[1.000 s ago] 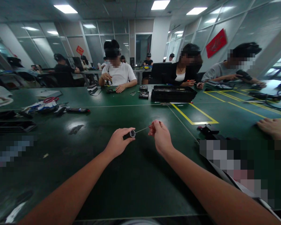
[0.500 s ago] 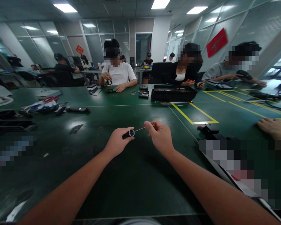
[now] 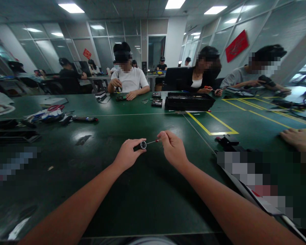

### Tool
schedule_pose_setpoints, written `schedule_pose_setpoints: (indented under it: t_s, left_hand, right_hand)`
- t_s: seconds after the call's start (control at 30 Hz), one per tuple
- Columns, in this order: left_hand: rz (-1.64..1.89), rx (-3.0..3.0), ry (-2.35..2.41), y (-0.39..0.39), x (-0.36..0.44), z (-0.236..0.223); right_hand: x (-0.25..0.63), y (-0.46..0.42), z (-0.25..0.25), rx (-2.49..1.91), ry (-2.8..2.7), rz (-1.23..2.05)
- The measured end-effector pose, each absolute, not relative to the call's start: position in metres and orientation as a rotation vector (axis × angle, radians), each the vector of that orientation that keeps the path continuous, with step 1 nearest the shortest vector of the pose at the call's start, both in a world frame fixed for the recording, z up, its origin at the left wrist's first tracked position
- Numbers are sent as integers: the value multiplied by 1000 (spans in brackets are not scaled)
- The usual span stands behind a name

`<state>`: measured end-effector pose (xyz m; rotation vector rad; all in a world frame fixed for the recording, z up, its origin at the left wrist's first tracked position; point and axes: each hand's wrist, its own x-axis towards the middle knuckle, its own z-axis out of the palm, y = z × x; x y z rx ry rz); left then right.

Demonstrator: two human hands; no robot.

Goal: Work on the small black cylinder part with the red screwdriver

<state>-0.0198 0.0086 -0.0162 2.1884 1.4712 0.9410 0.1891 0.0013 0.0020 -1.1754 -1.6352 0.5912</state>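
My left hand [image 3: 129, 154] is closed around a short black cylinder [image 3: 143, 145] with a pale ring at its open end, which faces me. From the right, my right hand [image 3: 173, 147] grips a small screwdriver [image 3: 157, 141] with a thin metal shaft and a red part by the fingers. The shaft points left, and its tip meets the cylinder's side near the ringed end. Most of the screwdriver's handle is hidden by my fingers, and much of the cylinder lies behind my left hand. Both hands are above the green table [image 3: 148, 204].
A dark pen-like tool [image 3: 84, 119] and a heap of cloth and tools [image 3: 49, 115] lie at the left. A long black housing [image 3: 189, 101] stands ahead. Black parts [image 3: 228, 143] and another person's hand [image 3: 297, 139] are at the right. Several people sit across the table.
The fingers of my right hand have turned and closed further over the screwdriver's handle. My left hand and the cylinder have stayed in nearly the same place.
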Motion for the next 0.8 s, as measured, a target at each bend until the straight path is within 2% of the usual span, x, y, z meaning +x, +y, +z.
schedule_pose_setpoints:
  t_s: [0.2,0.43,0.8]
  left_hand:
    - [959,2182,1477,9,-22,-17]
    - [963,2242,1406,11,-23,-20]
    - [888,2248,1479,11,-21,-18]
  right_hand:
    - [185,4,-1,-1055,-1470,748]
    - [187,29,-17,-1140,-848,1280]
    - [179,18,-12,-1061,-1084,954]
